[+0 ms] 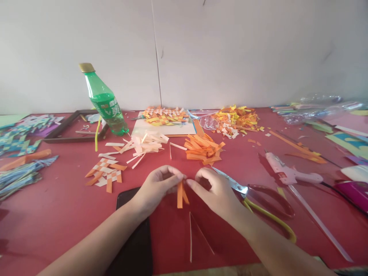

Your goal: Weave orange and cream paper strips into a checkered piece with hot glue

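Note:
My left hand [158,186] and my right hand [214,189] meet over the red table [57,214], fingertips pinched together. Between them hang folded orange paper strips [181,193], held at their top end by both hands. A thin white folded strip [191,235] lies on the table just below. Beyond the hands sit a pile of orange strips [202,148] and a pile of white strips [142,145]. A small woven orange-and-white piece [105,174] lies to the left.
Scissors with red and yellow handles [258,199] lie right beside my right hand, a white glue gun [290,172] farther right. A dark phone [135,237] lies under my left forearm. A tilted green bottle [105,101], a wooden frame [73,126], woven mats [163,115] and paper scraps [235,119] stand by the wall.

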Demonstrator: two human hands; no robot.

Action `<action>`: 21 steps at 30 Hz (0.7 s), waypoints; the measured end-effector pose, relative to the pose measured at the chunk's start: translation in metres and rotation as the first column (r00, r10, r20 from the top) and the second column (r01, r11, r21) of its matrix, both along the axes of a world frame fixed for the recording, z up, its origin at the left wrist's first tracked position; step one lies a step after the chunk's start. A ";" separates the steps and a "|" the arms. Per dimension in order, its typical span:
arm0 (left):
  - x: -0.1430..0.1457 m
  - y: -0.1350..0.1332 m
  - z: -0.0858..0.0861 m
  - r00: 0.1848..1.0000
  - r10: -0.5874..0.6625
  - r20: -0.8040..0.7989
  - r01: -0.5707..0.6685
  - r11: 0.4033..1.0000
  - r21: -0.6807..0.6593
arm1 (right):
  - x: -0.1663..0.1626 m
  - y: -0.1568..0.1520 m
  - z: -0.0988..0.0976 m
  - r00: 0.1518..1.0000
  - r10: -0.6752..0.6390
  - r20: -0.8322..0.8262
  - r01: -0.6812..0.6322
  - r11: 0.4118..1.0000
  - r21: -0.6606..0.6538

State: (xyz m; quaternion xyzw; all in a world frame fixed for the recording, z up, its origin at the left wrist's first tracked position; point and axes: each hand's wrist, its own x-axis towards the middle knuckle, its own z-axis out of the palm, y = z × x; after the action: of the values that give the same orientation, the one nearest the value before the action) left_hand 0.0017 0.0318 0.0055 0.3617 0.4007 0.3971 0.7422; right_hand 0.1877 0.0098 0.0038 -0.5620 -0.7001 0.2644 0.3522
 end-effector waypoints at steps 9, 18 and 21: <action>-0.002 0.006 -0.003 0.975 0.218 0.038 -0.213 0.972 -0.102 | 0.002 -0.010 0.008 0.868 0.329 0.371 -0.333 0.941 -0.057; -0.001 0.009 -0.007 0.963 0.265 0.041 -0.260 0.960 -0.106 | 0.000 -0.014 0.012 0.886 0.422 0.190 -0.404 0.906 -0.127; -0.001 0.008 -0.007 0.969 0.247 0.023 -0.244 0.966 -0.083 | -0.002 -0.011 0.009 0.968 0.244 -0.053 -0.249 0.957 -0.150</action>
State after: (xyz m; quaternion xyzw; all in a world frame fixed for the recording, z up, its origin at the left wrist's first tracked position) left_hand 0.0010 0.0398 -0.0013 0.2731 0.4456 0.4756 0.7076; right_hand 0.1858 -0.0013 0.0124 -0.4914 -0.7360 0.3695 0.2834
